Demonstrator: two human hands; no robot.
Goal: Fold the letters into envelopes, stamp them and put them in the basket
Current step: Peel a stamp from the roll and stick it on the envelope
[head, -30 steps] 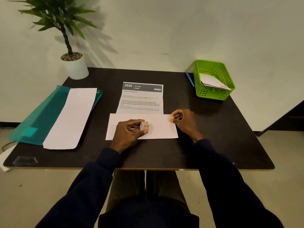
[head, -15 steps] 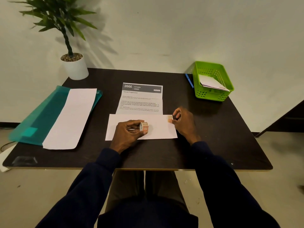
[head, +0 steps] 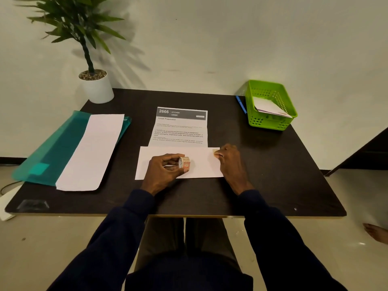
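Envelope under both hands, left hand (gripping stamp roll)

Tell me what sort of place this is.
Probably a plain office or study room set up as a mailing desk: a dark table against a bare wall, a potted plant, a teal folder and a green basket holding envelopes.
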